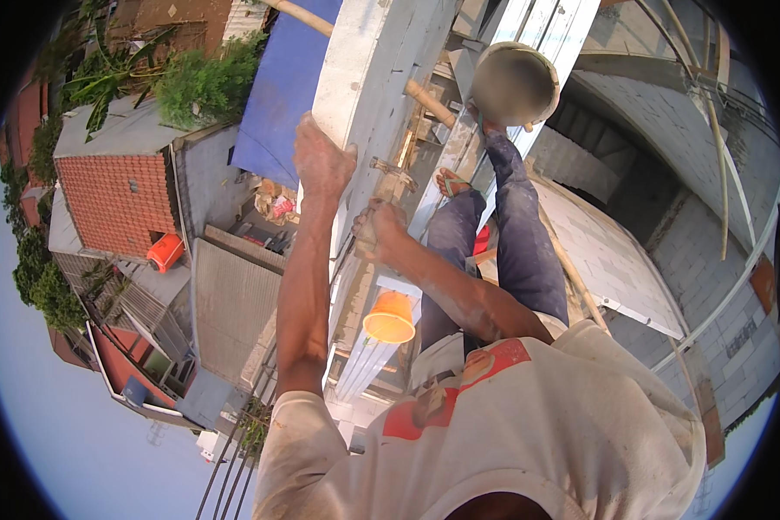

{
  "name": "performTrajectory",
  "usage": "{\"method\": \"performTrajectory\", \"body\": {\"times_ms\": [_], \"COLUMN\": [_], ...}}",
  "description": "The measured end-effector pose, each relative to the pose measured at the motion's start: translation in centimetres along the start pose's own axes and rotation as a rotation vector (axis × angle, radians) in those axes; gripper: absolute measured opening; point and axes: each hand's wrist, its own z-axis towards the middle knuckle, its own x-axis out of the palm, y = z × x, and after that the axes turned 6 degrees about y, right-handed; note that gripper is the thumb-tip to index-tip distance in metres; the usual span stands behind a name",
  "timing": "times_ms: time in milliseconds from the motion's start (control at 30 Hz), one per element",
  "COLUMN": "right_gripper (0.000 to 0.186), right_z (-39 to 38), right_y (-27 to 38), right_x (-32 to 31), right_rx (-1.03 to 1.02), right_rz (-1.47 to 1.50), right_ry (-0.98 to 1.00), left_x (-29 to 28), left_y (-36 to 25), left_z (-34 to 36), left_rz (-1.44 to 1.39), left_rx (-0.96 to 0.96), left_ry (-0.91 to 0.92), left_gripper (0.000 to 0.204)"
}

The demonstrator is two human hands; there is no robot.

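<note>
My left hand grips the edge of a long white block at upper centre, its fingers bent over it. Lower and to the right, my right hand is closed around a dull grey-brown object that I cannot make out, beside a narrow ledge. Just above that hand is a small metal-and-wood fitting. A bamboo pole sticks out past the block. My feet in sandals rest on narrow planks below me, near a round grey bucket.
An orange bucket stands below my right hand. A blue sheet lies left of the block. Rooftops lie far below on the left. An unfinished block structure with a dark opening and long poles fills the right.
</note>
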Motion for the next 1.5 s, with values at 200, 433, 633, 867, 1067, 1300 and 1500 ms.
{"method": "performTrajectory", "body": {"times_ms": [200,433,633,867,1067,1300,1500], "right_gripper": [0.004,0.005,0.004,0.012,0.048,0.088,0.089], "right_z": [0.7,0.9,2.2,-1.1,-8.5,-15.2,-15.7], "right_y": [0.4,-0.1,0.3,6.0,15.3,27.7,35.4], "right_x": [-0.6,-0.7,-1.2,-3.8,-4.7,-1.8,7.5], "right_rx": [0.069,0.096,0.121,0.09,-0.329,-1.284,-1.524], "right_rz": [-0.004,-0.016,0.031,-0.335,-0.961,-1.874,-1.922], "right_ry": [0.053,0.04,0.045,0.183,0.069,0.096,0.222], "left_x": [0.1,0.5,0.3,-0.5,0.0,-1.0,-0.4], "left_y": [0.3,0.8,0.1,-0.3,-2.0,-6.2,-8.2], "left_z": [0.1,-0.4,0.0,0.0,0.2,5.6,7.8], "left_rz": [0.015,0.011,0.001,-0.062,-0.082,-0.111,0.114], "left_rx": [0.014,0.018,0.021,-0.092,-0.005,0.053,-0.079], "left_ry": [-0.006,-0.015,-0.011,0.042,-0.086,-0.092,0.0], "left_gripper": [0.093,0.093,0.093,0.097,0.104,0.105,0.099]}}
